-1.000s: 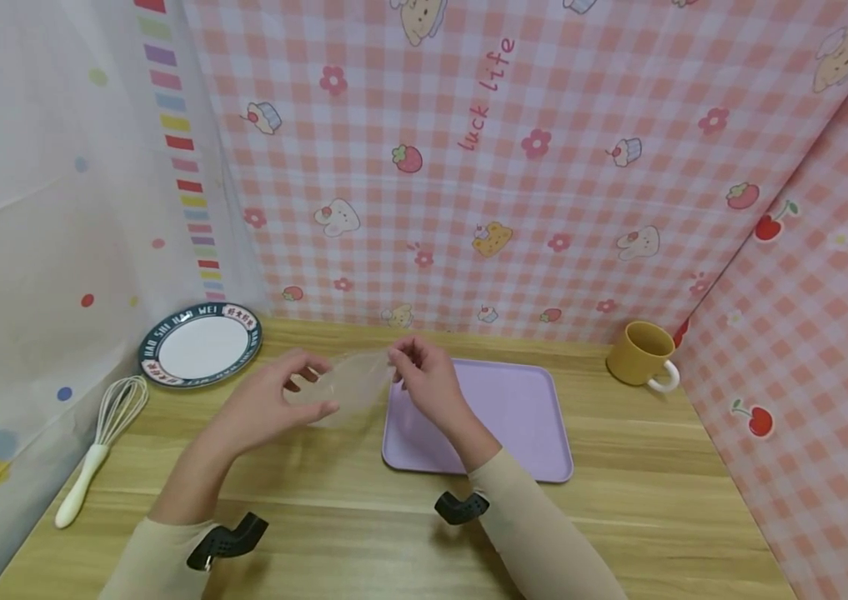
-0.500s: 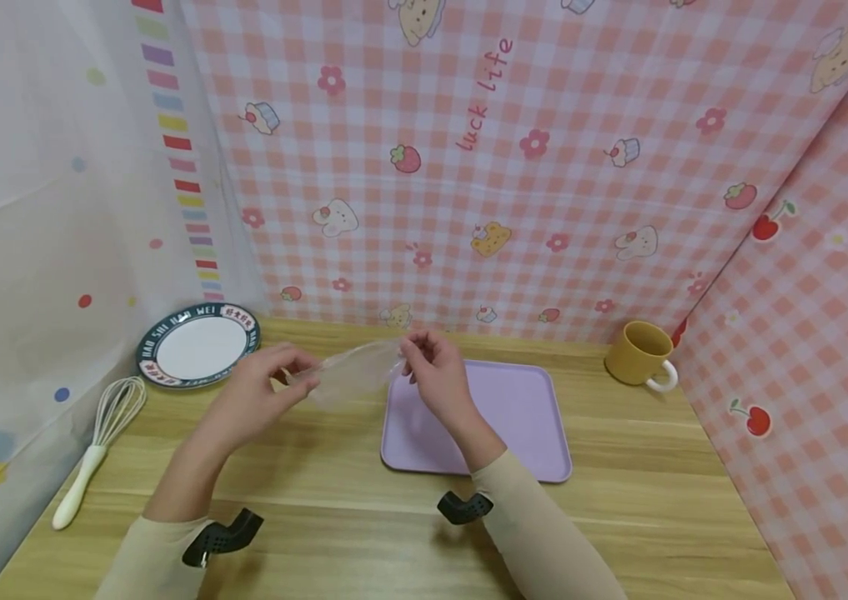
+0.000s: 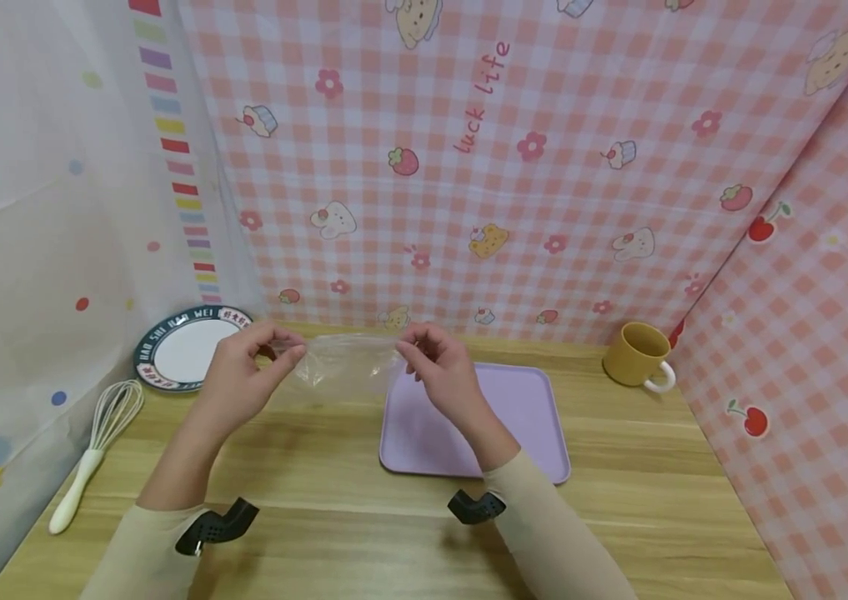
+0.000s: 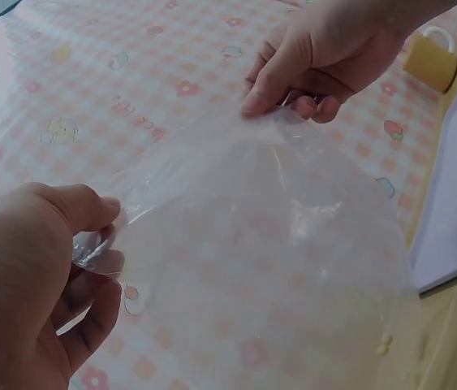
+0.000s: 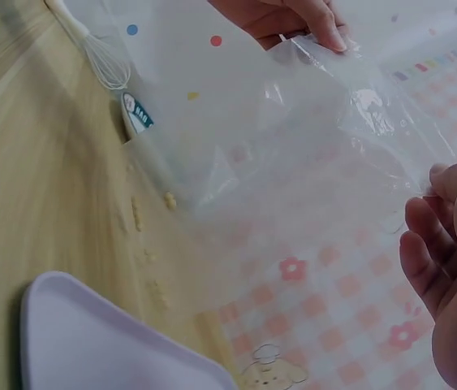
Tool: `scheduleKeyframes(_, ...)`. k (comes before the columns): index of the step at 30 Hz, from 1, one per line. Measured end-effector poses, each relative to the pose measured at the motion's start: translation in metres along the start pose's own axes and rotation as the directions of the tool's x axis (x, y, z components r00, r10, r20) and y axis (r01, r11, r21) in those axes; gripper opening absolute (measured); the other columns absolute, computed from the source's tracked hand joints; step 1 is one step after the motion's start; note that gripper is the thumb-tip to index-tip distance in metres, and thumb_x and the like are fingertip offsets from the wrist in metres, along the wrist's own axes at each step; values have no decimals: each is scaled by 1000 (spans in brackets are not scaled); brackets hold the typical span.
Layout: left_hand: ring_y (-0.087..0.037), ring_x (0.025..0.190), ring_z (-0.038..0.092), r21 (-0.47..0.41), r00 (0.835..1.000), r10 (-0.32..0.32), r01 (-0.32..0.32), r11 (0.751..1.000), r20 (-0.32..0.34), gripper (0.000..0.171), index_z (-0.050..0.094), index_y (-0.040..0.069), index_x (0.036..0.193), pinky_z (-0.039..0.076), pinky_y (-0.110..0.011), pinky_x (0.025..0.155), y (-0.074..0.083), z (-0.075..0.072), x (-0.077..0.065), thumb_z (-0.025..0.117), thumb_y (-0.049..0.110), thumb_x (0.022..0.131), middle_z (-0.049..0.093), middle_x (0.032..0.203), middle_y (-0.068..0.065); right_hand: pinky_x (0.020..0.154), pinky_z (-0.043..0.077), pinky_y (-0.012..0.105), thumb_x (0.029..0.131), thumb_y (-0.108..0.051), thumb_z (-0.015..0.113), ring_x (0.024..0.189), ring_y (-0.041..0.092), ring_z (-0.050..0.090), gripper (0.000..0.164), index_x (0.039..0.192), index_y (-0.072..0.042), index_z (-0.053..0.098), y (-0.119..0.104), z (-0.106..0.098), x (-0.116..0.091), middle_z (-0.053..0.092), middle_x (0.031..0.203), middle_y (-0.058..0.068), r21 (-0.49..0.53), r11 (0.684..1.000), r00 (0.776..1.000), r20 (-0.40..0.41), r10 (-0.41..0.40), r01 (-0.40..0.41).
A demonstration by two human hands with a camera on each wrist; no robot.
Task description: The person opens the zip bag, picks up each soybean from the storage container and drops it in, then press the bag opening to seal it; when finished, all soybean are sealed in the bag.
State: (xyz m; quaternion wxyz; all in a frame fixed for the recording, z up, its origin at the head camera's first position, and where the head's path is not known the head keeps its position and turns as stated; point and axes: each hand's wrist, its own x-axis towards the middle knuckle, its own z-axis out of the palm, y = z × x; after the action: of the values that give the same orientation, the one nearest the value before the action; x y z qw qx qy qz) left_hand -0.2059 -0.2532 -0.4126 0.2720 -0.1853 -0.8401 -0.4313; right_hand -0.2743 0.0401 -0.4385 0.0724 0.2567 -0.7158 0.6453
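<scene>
A clear plastic bag (image 3: 344, 367) hangs stretched between my two hands, above the wooden table. My left hand (image 3: 243, 379) pinches one upper corner between thumb and fingers. The other upper corner is pinched by my right hand (image 3: 442, 371), which is over the left part of a lilac tray (image 3: 517, 421). Small pale yellow bits (image 5: 170, 200) show low on the bag in the right wrist view; a couple appear in the left wrist view too. Whether they are inside or printed on it, I cannot tell.
On the left, a white plate with a dark patterned rim (image 3: 156, 377) stands behind a white whisk (image 3: 86, 471). A yellow mug with a white handle (image 3: 637, 357) is at the back right. Printed cloths (image 3: 544, 100) enclose the table (image 3: 333, 533).
Both hands have risen slightly and moved apart, drawing the bag's top edge straighter. The left hand's fingers have gone from spread beside the bag to pinching it.
</scene>
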Motion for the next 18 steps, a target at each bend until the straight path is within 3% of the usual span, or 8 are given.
scheduleKeyframes(5, -4, 94, 65, -35, 1000, 5, -6, 999, -30, 9, 76, 6, 102, 50, -17, 84, 12, -3, 4, 80, -1, 99, 77, 103, -6, 60, 51, 26, 108, -11, 73, 70, 19, 61, 10, 106, -1, 73, -16, -6, -3, 66, 88, 13, -17, 997, 997, 25, -77, 77)
scheduleKeyframes(9, -5, 93, 67, -79, 1000, -12, 10, 997, -27, 10, 77, 5, 104, 51, -17, 82, 26, -6, 6, 79, -3, 99, 77, 104, -5, 59, 51, 27, 108, -9, 72, 69, 21, 59, 11, 106, 1, 72, -29, -14, -7, 65, 85, 11, -18, 987, 987, 38, -157, 158)
scheduleKeyframes(12, -10, 87, 68, -125, 998, -60, 63, 990, 24, 8, 78, 6, 107, 54, -19, 76, 36, -8, 7, 78, 0, 102, 76, 102, -4, 59, 51, 27, 108, -7, 71, 67, 21, 58, 9, 106, 2, 71, -37, -21, -12, 63, 82, 8, -5, 984, 983, 40, -179, 180)
scheduleKeyframes(18, -17, 81, 74, -273, 981, -129, 165, 948, 144, 6, 78, 3, 110, 63, -26, 72, 52, -7, 8, 78, 4, 103, 76, 97, -10, 58, 50, 25, 106, 5, 67, 65, 16, 55, 6, 100, 5, 65, -48, -33, -22, 59, 79, 4, 62, 979, 981, 6, -194, 193)
